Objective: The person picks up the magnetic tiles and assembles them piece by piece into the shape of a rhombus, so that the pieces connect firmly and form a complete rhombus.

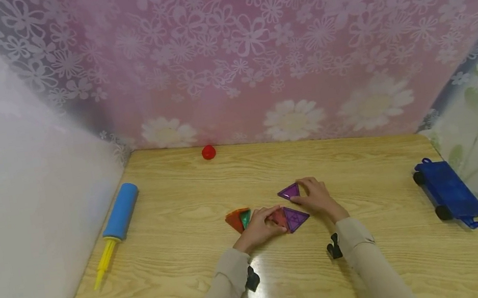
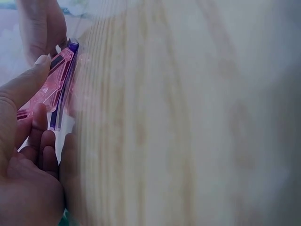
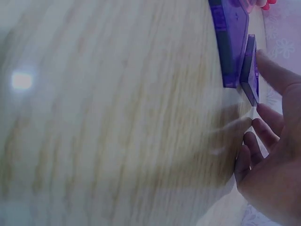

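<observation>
My left hand [image 1: 258,229] pinches a see-through pink-red magnetic tile [image 1: 278,217] between thumb and fingers, low over the table. Against that tile's right side lies a purple triangular tile [image 1: 297,218]. Another purple triangle tile [image 1: 290,192] sits just behind, its right edge held between the thumb and fingers of my right hand [image 1: 319,198]. In the right wrist view the held purple tile [image 3: 250,70] is close beside the other one [image 3: 233,42]. Left of my left hand lie an orange tile [image 1: 234,219] and a green tile [image 1: 245,218], partly hidden by that hand.
A blue and yellow hand pump [image 1: 121,213] lies along the table's left side. A blue toy cart [image 1: 449,189] with black wheels stands at the right. Near the back edge is a small red object [image 1: 208,152]. Flowered cloth [image 1: 254,64] hangs behind the wooden table [image 1: 186,291].
</observation>
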{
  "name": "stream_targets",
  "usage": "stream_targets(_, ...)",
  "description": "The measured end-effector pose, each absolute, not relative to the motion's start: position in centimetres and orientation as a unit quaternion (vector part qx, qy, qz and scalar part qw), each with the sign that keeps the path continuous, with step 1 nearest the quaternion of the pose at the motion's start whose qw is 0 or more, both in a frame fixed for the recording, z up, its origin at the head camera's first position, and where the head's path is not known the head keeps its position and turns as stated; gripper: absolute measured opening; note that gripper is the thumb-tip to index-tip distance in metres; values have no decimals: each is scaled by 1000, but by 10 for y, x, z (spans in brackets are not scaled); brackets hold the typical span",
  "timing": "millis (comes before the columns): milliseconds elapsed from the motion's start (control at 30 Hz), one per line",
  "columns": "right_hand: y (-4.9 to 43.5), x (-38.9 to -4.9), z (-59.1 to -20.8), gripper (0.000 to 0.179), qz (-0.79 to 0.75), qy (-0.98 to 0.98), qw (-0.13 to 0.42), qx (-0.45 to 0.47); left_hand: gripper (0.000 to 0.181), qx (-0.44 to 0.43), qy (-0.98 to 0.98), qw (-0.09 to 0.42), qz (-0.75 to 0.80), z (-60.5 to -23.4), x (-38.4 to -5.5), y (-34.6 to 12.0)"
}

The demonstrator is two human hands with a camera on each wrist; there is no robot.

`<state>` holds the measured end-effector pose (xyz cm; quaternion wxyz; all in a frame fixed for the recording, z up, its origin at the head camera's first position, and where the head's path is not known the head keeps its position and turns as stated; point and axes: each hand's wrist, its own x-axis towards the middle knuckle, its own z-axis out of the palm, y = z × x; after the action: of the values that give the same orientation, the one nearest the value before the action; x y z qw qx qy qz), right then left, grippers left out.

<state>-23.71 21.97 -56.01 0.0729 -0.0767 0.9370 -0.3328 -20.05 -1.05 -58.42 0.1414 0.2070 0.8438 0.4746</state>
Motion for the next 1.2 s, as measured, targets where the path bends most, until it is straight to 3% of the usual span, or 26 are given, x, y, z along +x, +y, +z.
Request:
stream_targets(300, 218, -235, -560, 66, -380, 920, 77, -48, 65, 205, 832, 145, 494, -585, -203, -12)
stream_targets(700, 218, -212, -567, 54, -549, 836, 24, 11, 61, 212, 827, 148, 499, -588, -204, -13)
stream_targets(1200, 204, -202, -558, 52, -552, 834, 14, -21, 57, 217, 827, 173, 489, -582, -204, -14)
